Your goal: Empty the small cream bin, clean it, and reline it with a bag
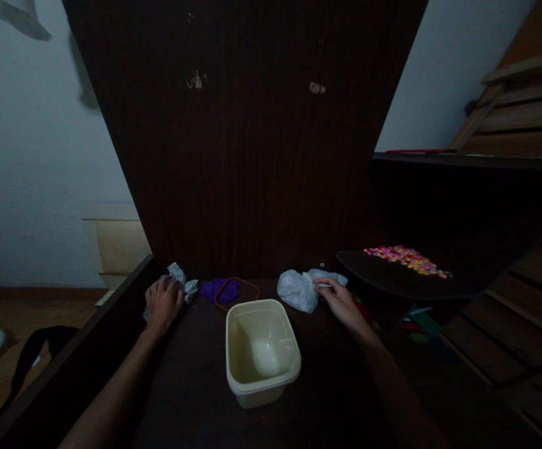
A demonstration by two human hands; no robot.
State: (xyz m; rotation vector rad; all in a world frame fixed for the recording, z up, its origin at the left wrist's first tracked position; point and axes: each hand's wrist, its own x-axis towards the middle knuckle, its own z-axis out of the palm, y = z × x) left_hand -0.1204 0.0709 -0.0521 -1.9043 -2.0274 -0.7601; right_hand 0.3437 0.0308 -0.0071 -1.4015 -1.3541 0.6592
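One bare left hand (164, 304) is bent over a crumpled, pale plastic wad (190, 289) near the low, dark side board (88, 355). Its fingers curl down and hide part of the wad, so I cannot tell if they pinch it or just rest on it. The bare right hand (340, 305) pinches a puffy, white plastic bag (297, 290) with finger and thumb, right where it bunches up, maybe because that thin part is easy to grip. Both soft things lie on the dark brown wooden tabletop (186, 380), close to the tall, dark wooden back panel (252, 156). Between the hands, a flat, purple piece (212, 290) sits partly under a thin, orange-brown loop (251, 284). A cream plastic tub (262, 383) stands upright in front, with its open top up, perhaps set in the middle so both arms can reach past it. Many small pink and yellow bits (406, 258) lie on a dark, rounded shelf (368, 271) at the right.
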